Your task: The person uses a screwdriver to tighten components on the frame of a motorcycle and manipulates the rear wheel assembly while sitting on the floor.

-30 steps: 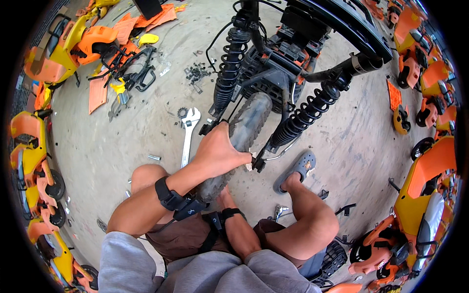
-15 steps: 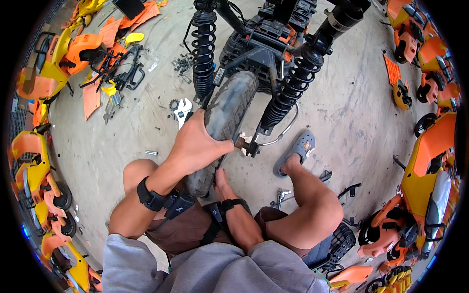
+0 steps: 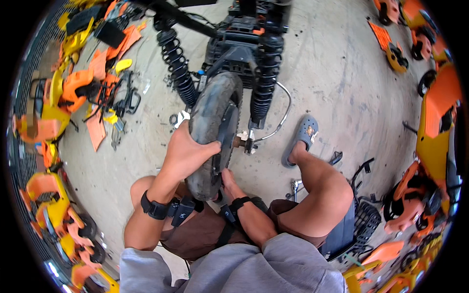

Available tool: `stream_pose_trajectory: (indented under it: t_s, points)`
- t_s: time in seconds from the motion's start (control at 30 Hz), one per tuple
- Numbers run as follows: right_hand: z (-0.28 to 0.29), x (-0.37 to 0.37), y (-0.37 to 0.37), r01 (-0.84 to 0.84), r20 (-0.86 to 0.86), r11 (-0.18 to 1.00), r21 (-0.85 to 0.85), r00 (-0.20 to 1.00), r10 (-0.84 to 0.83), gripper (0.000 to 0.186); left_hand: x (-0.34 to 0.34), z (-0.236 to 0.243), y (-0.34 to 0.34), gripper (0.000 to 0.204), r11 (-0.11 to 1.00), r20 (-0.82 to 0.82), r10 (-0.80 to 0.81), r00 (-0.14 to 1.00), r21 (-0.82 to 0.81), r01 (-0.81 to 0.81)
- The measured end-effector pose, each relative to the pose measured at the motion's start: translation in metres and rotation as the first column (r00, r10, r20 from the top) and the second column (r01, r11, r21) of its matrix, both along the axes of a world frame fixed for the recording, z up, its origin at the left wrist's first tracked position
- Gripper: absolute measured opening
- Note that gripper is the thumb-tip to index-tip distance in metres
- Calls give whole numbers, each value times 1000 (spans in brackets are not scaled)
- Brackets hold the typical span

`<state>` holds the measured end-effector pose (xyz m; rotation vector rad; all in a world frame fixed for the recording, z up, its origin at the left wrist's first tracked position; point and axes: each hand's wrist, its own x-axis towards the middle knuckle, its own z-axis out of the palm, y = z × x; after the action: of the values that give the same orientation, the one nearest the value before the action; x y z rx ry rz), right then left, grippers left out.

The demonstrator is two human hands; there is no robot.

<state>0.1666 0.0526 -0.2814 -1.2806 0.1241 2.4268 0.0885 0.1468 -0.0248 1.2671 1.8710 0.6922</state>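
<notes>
A wheel with a black, dusty tyre [image 3: 215, 115] stands between the two coil-spring shock legs of a vehicle's front end, the left leg [image 3: 177, 61] and the right leg [image 3: 266, 73]. My left hand [image 3: 188, 149] clasps the tyre from its left side, thumb across the tread and the other fingers hidden behind it. Low on the wheel's right side, my right hand [image 3: 228, 181] holds the rim area, its fingers partly hidden. A rusty axle end [image 3: 238, 141] sticks out to the right of the wheel, by the foot of the right leg.
An adjustable wrench [image 3: 181, 117] lies left of the tyre. A ratchet [image 3: 295, 186] rests by my right knee. A thin cable [image 3: 282, 124] loops beside the right leg. Orange and yellow body panels [image 3: 96, 134] lie at left; more scooters [image 3: 435, 122] line the right.
The wheel has turned so that more of its right face shows, and the shock legs appear shifted left. Both hands keep their hold. The whole view has shifted too.
</notes>
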Motion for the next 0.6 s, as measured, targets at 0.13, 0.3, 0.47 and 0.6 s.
stream_pose_trajectory:
  t_s: [0.13, 0.3, 0.47, 0.6]
  points:
    - [14, 9, 6, -4, -6, 1000, -23, 1000, 4, 51, 5, 0, 7, 47, 998, 55, 1, 998, -64, 3]
    - [31, 18, 8, 13, 7, 999, -44, 1000, -13, 50, 4, -11, 10, 48, 1000, 88, -4, 996, -25, 6]
    - [16, 20, 3, -47, 47, 999, 3, 998, 47, 56, -2, -25, 10, 56, 1000, 89, -12, 996, 0, 12]
    - [-2, 18, 4, -136, 108, 989, 64, 986, 128, 64, 0, -29, 16, 57, 998, 40, -64, 997, -3, 64]
